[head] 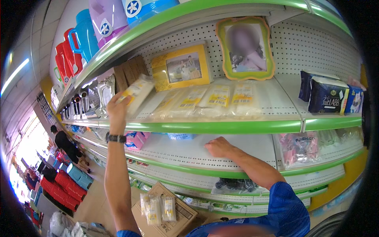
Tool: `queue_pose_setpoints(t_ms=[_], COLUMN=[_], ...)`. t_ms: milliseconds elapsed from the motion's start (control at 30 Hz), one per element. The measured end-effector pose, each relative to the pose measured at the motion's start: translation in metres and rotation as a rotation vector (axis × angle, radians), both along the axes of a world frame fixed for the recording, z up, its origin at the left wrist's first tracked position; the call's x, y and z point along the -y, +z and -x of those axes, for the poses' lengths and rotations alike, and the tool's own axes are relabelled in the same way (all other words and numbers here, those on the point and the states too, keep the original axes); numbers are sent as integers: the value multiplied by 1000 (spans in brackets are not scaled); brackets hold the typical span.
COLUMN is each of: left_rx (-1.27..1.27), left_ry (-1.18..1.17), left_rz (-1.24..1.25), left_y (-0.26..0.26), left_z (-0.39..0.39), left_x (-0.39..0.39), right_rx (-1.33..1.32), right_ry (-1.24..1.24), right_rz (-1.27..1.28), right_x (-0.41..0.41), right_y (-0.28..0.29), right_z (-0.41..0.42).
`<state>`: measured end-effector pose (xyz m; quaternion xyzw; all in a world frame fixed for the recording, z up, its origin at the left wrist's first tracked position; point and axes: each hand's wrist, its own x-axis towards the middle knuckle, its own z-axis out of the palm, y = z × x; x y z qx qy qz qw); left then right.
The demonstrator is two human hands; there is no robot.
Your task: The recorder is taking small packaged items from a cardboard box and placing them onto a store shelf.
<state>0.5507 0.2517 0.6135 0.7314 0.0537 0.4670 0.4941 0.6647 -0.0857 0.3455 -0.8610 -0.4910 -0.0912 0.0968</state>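
My left hand [117,108] grips a clear plastic packet with a yellow and white label [137,91], tilted over the left part of the green-edged shelf. To its right, several similar packets [217,97] lie side by side on that shelf, below a yellow picture frame [180,68] and a green and orange picture frame [271,50]. My right hand [219,147] is closed and rests on or just above the white shelf below; nothing shows in it. More labelled packets [154,210] lie on a cardboard box [183,217] low in front of me.
Dark blue packs [327,94] stand on the upper shelf at right. Pink packs [136,139] and a bagged pink item [299,148] sit one shelf lower. Vacuum jugs [86,32] line the top shelf. A person in dark clothes [65,145] is farther along the aisle.
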Motion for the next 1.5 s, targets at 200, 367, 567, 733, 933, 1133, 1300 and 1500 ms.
queue_pose_setpoints(t_ms=[200, 367, 567, 733, 933, 1133, 1300, 1500], left_rx=[418, 409, 234, -76, -186, -247, -294, -661], left_ry=[-170, -244, -144, 80, 398, 378, 370, 530], left_rz=[318, 687, 1298, 1109, 951, 1037, 922, 398], left_y=[-58, -222, -401, -490, -513, -524, -563, -551], left_z=[114, 220, 287, 336, 359, 364, 357, 347], left_x=[-17, -54, -16, 24, 31, 40, 29, 29], right_rx=[12, 28, -10, -11, -16, -56, -50, -60], right_ry=[-16, 14, 42, 1, 44, 11, 24, 14], right_rz=[25, -21, -125, -201, -264, -213, -221, -233], right_x=[-4, -6, -6, -15, -27, -25, -24, -22], right_y=[4, -10, -11, -14, -1, -2, -3, 0], right_z=[-2, -3, -8, -16, -11, -2, -2, -2])
